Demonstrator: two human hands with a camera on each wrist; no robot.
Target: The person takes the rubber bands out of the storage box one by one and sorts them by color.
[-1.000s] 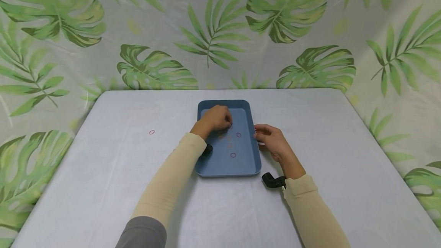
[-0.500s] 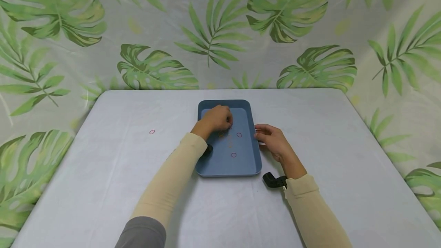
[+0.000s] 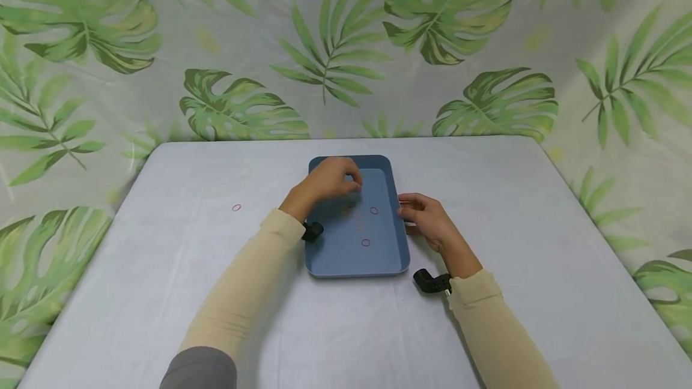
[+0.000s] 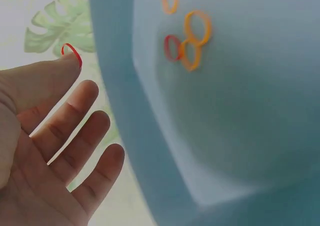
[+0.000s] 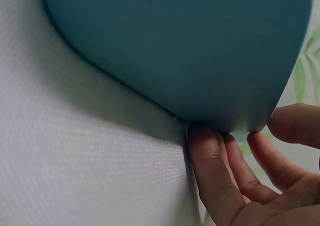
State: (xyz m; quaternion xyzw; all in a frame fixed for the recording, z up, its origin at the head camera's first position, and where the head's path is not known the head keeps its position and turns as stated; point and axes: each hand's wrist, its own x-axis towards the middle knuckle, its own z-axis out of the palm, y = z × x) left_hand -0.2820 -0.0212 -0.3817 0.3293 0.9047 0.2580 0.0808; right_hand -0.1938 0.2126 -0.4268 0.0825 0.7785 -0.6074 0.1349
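My left hand point(image 3: 327, 179) hovers over the far left part of a blue rectangular tray point(image 3: 378, 260). Between its thumb and a finger it pinches a small red rubber band point(image 4: 76, 54), which stands up at the thumb tip in the left wrist view; the other fingers are loosely spread. Below lie orange rubber bands point(image 4: 188, 26) and a red band point(image 4: 167, 47) on the tray floor. My right hand point(image 3: 432, 224) rests its fingertips point(image 5: 202, 136) against the tray's outer right wall, with one digit right at the rim.
Another red rubber band point(image 3: 233, 209) lies on the white tablecloth point(image 3: 205, 245), left of the tray. More red bands point(image 3: 374, 214) lie in the tray's right half. Behind the table hangs a leaf-patterned cloth point(image 3: 346, 119).
My left hand has lifted off the tray floor and drawn back to the left, with a red rubber band between its fingertips. The right hand stays at the tray's side.
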